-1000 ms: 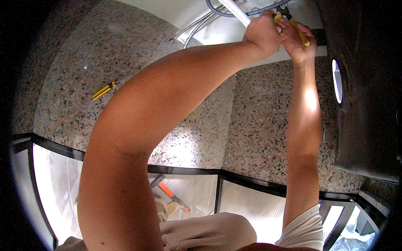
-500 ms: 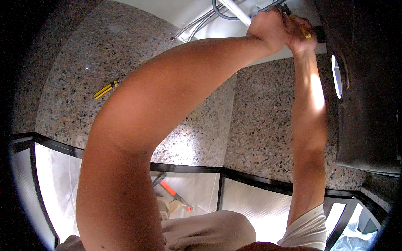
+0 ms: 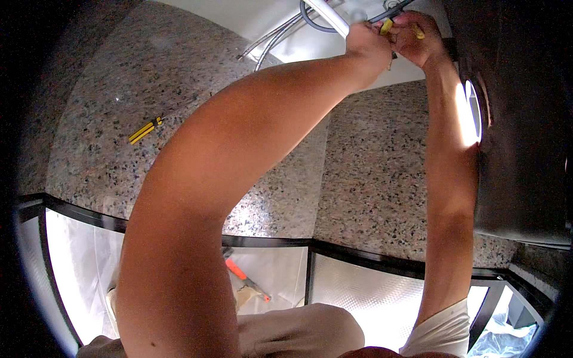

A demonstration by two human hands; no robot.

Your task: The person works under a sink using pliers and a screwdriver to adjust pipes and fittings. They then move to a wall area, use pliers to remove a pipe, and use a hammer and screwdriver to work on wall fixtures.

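Observation:
Both my hands are raised at the top right, close together under a pale panel. My right hand (image 3: 421,42) is closed around yellow-handled pliers (image 3: 387,25); their yellow grips show at two places between the fingers. Their jaws are hidden. My left hand (image 3: 367,45) is closed right beside them, its fingertips near the pliers. What it holds is hidden behind the fingers. A dark grey cable (image 3: 397,8) runs to the hands from above. Next to the left wrist, a white tube (image 3: 329,15) slants down.
Thin braided hoses (image 3: 276,39) hang left of the tube. A yellow-and-black screwdriver (image 3: 143,131) lies on the speckled granite (image 3: 370,161). A dark appliance-like body (image 3: 519,149) borders my right forearm. Below the black-framed edge (image 3: 358,250) lies an orange-handled tool (image 3: 239,269).
My hands have shifted slightly, and the right wrist has turned. The pliers' yellow grips now show farther apart. My right forearm has moved right, nearer the dark body.

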